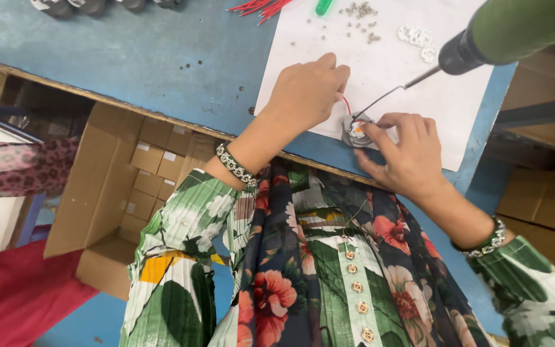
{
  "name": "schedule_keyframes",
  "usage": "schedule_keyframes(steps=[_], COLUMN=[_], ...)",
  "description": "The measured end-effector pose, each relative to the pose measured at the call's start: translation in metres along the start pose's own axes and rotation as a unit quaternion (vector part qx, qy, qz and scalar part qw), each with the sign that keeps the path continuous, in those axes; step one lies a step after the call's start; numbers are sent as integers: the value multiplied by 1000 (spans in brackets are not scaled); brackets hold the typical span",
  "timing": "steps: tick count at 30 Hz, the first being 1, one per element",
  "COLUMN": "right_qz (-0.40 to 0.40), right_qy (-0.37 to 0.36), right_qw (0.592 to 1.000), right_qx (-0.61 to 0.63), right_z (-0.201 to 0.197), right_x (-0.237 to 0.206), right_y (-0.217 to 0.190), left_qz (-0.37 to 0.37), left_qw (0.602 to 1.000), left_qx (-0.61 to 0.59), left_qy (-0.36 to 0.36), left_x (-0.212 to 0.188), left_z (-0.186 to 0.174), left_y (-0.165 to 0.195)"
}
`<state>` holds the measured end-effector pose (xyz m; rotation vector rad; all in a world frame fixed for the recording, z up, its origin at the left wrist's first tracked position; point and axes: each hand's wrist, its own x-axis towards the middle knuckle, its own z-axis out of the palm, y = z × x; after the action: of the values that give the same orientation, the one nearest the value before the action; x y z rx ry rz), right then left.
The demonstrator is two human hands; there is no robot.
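blue bench, white sheet [380, 71] | both grips pinch round part [356, 130] | screws [360, 11], screwdriver [483, 45] near

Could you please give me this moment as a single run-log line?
left hand: pinching red wire | right hand: steadying round part | white sheet beneath | electric screwdriver hanging above

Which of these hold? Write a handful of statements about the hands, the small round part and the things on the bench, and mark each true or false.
1. Both hands, the left hand and the right hand, are at the small round part. True.
2. The round part lies on bare blue bench. False: it lies on the white sheet.
3. A green power screwdriver hangs at upper right. True.
4. The open cardboard box beside the bench is filled with red wires. False: it holds small cartons.
5. Loose screws lie scattered on the sheet. True.
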<state>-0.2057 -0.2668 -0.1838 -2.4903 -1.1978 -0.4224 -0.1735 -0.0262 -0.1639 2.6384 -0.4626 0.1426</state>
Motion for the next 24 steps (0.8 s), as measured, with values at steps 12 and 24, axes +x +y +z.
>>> schedule_keyframes(steps=[12,24], right_qz=[35,28], right_qy=[-53,30], right_qw=[995,999], right_qx=[-72,24], right_z=[-11,-3], right_x=[12,5], right_y=[-23,-15], left_qz=[55,42], left_qw=[989,984], left_qx=[-140,-170], left_qy=[9,34], left_x=[-30,-37], left_z=[26,30], left_y=[-7,-3])
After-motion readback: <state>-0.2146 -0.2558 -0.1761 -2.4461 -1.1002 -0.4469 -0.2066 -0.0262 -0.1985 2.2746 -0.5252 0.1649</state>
